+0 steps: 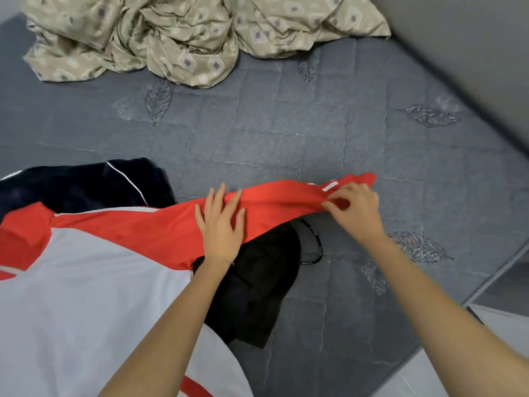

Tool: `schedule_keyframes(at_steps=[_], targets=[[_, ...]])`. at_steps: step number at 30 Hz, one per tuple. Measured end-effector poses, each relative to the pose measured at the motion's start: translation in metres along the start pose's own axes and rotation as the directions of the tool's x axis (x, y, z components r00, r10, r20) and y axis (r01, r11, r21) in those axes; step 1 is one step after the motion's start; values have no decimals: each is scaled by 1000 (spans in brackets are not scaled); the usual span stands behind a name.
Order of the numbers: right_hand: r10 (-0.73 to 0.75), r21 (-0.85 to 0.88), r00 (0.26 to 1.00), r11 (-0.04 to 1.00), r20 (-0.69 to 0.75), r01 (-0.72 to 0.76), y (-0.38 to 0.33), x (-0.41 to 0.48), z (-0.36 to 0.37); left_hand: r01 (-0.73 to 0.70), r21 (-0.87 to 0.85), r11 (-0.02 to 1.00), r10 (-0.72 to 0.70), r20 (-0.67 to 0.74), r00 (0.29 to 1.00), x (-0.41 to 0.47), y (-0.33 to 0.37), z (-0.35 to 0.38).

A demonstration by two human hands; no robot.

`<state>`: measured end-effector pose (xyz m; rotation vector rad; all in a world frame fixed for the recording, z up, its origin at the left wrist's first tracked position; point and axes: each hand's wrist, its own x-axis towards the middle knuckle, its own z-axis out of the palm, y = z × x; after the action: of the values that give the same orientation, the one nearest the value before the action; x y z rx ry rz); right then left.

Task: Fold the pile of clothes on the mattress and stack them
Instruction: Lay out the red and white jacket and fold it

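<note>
**Head view (sole view).** A red and grey shirt (86,296) lies spread on the near left of the mattress (286,124), with its red sleeve (280,202) drawn out to the right. The left hand (220,227) lies flat on the sleeve towards the shoulder. Its fingers are straight and spread, so its grip closes on nothing and it only presses. The right hand (355,207) pinches the cuff end of the sleeve between thumb and fingertips, a narrow grip on cloth alone.

The sleeve passes over a black garment (257,290) bunched on its near side, and a black cord (315,245) loops out beside that. A navy garment (86,181) lies at the shirt's far edge, seemingly partly beneath it. A crumpled patterned sheet (171,35) sits at the far end, well apart.

**Risks, as judged.**
- The pinch takes in little cloth, so a firm pull could slip it free and drop the sleeve in creases.
- The flat left hand is the only anchor. If it lifts early, the shirt body is likely to shift.
- The black garment under the sleeve may drag along or leave a lump in the fold.
- The cord may snag.
</note>
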<state>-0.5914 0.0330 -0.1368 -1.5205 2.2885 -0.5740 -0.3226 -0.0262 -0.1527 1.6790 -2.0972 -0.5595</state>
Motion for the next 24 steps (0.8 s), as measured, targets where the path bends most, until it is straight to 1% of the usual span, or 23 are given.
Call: schedule_keyframes(at_steps=[1, 2, 3, 5, 6, 7, 9, 10, 11, 13, 14, 16, 18, 20, 22, 24], targets=[[30, -41, 997, 999, 75, -27, 4, -5, 7, -15, 38, 999, 12, 64, 998, -4, -3, 4], [53, -68, 992, 997, 115, -45, 8, -9, 12, -31, 70, 997, 22, 116, 993, -7, -6, 6], [68, -60, 992, 996, 109, -62, 11, -9, 16, -45, 101, 994, 29, 154, 988, -8, -8, 7], [122, -16, 992, 992, 20, -122, 17, -4, 21, -71, 162, 984, 37, 204, 978, -8, -10, 9], [186, -4, 983, 983, 0, -186, 19, 1, 23, -83, 184, 979, 40, 226, 973, -9, -11, 10], [264, -2, 964, 964, 10, -264, 22, 6, 25, -93, 201, 975, 41, 250, 968, -9, -12, 11], [408, -32, 910, 913, 67, -407, 26, 13, 30, -113, 213, 971, 49, 284, 958, -11, -14, 13], [449, -52, 890, 893, 79, -446, 27, 16, 33, -126, 202, 971, 64, 288, 956, -12, -16, 13], [475, -58, 876, 880, 77, -472, 29, 18, 36, -153, 182, 971, 97, 284, 954, -14, -18, 13], [532, -4, 844, 846, 65, -533, 35, 23, 40, -266, 147, 953, 221, 266, 938, -17, -24, 13], [552, 26, 832, 832, 59, -554, 40, 27, 41, -337, 144, 930, 296, 247, 923, -19, -27, 14], [525, 65, 851, 849, -1, -524, 46, 36, 36, -424, 126, 897, 401, 175, 899, -20, -31, 13], [502, 167, 858, 860, -107, -482, 50, 47, 25, -435, 52, 899, 430, 90, 898, -18, -26, 9], [497, 207, 839, 865, -222, -458, 55, 61, 13, -454, -7, 891, 454, 39, 890, -18, -18, 4], [517, 192, 815, 856, -262, -481, 57, 73, 5, -460, 23, 887, 458, 73, 886, -21, -13, 5], [533, 131, 820, 846, -208, -517, 52, 76, 5, -439, 124, 890, 409, 210, 888, -27, -15, 9]])
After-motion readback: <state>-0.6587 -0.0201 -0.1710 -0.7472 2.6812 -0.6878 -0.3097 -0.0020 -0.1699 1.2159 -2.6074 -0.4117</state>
